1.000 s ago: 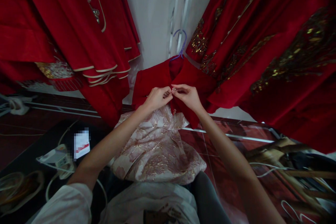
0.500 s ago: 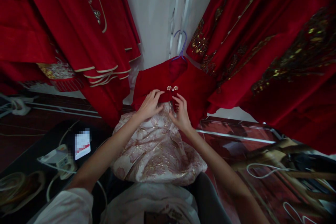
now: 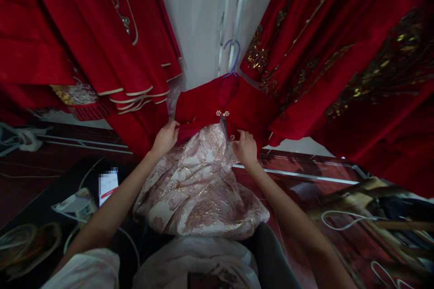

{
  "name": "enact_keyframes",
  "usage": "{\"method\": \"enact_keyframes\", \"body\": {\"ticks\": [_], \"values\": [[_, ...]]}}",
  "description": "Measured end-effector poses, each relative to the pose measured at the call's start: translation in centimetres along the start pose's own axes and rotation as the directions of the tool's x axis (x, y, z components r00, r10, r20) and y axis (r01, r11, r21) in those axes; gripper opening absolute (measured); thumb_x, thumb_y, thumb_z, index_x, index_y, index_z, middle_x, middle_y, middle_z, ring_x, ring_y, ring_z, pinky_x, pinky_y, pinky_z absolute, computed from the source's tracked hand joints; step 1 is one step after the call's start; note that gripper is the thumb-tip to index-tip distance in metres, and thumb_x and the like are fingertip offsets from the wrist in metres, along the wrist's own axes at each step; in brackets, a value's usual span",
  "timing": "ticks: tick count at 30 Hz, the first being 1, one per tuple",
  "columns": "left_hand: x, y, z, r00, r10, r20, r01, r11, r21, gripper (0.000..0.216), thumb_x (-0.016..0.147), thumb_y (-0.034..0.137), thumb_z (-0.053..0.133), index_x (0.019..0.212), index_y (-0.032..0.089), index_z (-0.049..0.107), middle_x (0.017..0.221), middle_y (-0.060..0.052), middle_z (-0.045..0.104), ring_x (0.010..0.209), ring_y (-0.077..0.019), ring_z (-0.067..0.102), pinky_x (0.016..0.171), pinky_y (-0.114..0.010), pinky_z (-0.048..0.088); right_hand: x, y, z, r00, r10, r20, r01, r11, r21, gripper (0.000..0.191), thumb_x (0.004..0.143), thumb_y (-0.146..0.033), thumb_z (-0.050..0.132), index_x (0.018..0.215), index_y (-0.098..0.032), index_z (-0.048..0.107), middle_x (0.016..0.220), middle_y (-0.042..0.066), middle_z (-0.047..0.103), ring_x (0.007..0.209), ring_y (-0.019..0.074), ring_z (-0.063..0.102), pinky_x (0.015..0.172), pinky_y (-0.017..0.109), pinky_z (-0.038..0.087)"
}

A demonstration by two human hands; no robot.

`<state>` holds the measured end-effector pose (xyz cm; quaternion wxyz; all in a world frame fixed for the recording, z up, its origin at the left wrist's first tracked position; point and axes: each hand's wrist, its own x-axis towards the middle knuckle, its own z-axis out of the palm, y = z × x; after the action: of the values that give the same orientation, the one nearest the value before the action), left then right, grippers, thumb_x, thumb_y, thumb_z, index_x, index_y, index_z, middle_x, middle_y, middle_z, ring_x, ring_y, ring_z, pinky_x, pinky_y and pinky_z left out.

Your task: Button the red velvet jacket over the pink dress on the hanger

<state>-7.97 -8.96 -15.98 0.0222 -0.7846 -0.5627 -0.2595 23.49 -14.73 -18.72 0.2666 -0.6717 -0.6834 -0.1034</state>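
Note:
A small red velvet jacket (image 3: pixel 251 106) hangs in front of me on a blue hanger (image 3: pixel 232 56), over a pale pink brocade dress (image 3: pixel 200 180). A pearl clasp (image 3: pixel 223 113) holds its two front edges together. My left hand (image 3: pixel 166 137) grips the jacket's lower left hem, fingers curled round the cloth. My right hand (image 3: pixel 246 149) pinches the jacket's lower right front edge, close to a second small button (image 3: pixel 232 137).
Long red embroidered gowns hang at the left (image 3: pixel 101 40) and right (image 3: pixel 339 63), crowding both sides. A white wall (image 3: pixel 203 22) lies behind. On the dark floor at left sit a white power strip (image 3: pixel 73 205) and cables; wire hangers (image 3: pixel 366 221) lie at right.
My hands left the pearl clasp, which now stays fastened, and moved down and apart to the jacket's lower hem on either side.

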Motion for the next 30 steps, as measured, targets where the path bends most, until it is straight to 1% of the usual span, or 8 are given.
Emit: {"method": "enact_keyframes", "body": {"ticks": [6,9,11,15,18,24,27,30], "values": [[-2.5,3.3,-1.2,0.988,-0.038,-0.150,0.021,0.993,-0.115,0.027,0.096,0.038,0.036,0.110,0.021,0.052,0.085,-0.005,0.070,0.070,-0.0185,0.067,0.065,-0.025,0.046,0.9,2.3,0.1,0.995,0.017,-0.098,-0.024,0.997,-0.067,0.022,0.090,-0.019,0.041,0.099,-0.012,0.060,0.097,0.016,0.060,0.094,0.0275,0.053,0.083,0.037,0.042],[-4.1,5.9,-0.1,0.988,0.134,0.072,-0.125,0.985,-0.119,0.026,0.095,0.037,0.037,0.114,0.023,0.049,0.084,-0.003,0.070,0.068,-0.0190,0.068,0.064,-0.025,0.047,1.3,4.5,-0.2,0.973,0.083,-0.216,-0.071,0.996,0.061,0.028,0.094,-0.022,0.033,0.097,-0.013,0.059,0.090,0.015,0.062,0.086,0.0248,0.057,0.078,0.036,0.045],[-4.9,7.3,1.0,0.932,0.267,0.245,-0.248,0.963,-0.104,0.027,0.094,0.038,0.042,0.116,0.025,0.048,0.083,-0.003,0.070,0.071,-0.0213,0.069,0.064,-0.027,0.048,1.9,6.0,-1.0,0.952,0.128,-0.279,-0.087,0.984,0.154,0.029,0.094,-0.026,0.033,0.095,-0.014,0.060,0.084,0.013,0.063,0.079,0.0237,0.060,0.075,0.036,0.047],[-5.1,9.3,2.9,0.878,0.289,0.382,-0.304,0.952,-0.020,0.029,0.091,0.032,0.046,0.118,0.023,0.045,0.085,-0.006,0.070,0.077,-0.0245,0.070,0.065,-0.029,0.049,3.2,7.3,-4.6,0.898,0.093,-0.431,0.009,0.974,0.227,0.031,0.094,-0.032,0.036,0.095,-0.014,0.062,0.091,0.014,0.066,0.093,0.0257,0.063,0.090,0.044,0.046],[-4.5,10.4,3.5,0.888,0.259,0.380,-0.271,0.962,-0.024,0.029,0.091,0.026,0.046,0.119,0.022,0.044,0.089,-0.006,0.070,0.081,-0.0238,0.070,0.068,-0.029,0.050,3.4,5.4,-8.3,0.872,0.049,-0.486,0.062,0.976,0.208,0.031,0.096,-0.030,0.034,0.105,-0.015,0.060,0.104,0.014,0.065,0.104,0.0240,0.060,0.098,0.043,0.043],[-4.2,12.6,4.0,0.918,0.235,0.321,-0.214,0.972,-0.100,0.033,0.090,0.019,0.041,0.124,0.018,0.041,0.088,-0.007,0.070,0.080,-0.0229,0.070,0.067,-0.029,0.051,2.3,-1.5,-12.5,0.906,-0.002,-0.424,0.149,0.937,0.315,0.023,0.096,-0.029,0.037,0.106,-0.020,0.056,0.093,0.009,0.065,0.088,0.0202,0.062,0.082,0.035,0.048],[-4.8,13.5,4.9,0.915,0.235,0.327,-0.201,0.970,-0.137,0.037,0.089,0.018,0.041,0.126,0.017,0.043,0.091,-0.010,0.070,0.080,-0.0225,0.070,0.065,-0.028,0.051,2.2,-5.2,-11.4,0.974,0.061,-0.218,0.097,0.759,0.644,0.019,0.096,-0.036,0.039,0.100,-0.022,0.051,0.079,0.002,0.062,0.066,0.0144,0.059,0.062,0.026,0.047],[-5.0,13.8,5.9,0.907,0.215,0.363,-0.162,0.972,-0.171,0.032,0.084,0.015,0.046,0.114,0.016,0.056,0.093,-0.013,0.071,0.085,-0.0248,0.069,0.072,-0.032,0.054,2.1,-9.1,-9.1,1.000,0.003,0.012,-0.012,0.467,0.884,0.022,0.094,-0.045,0.040,0.090,-0.024,0.045,0.067,-0.003,0.055,0.052,0.0101,0.053,0.050,0.021,0.043]]}}
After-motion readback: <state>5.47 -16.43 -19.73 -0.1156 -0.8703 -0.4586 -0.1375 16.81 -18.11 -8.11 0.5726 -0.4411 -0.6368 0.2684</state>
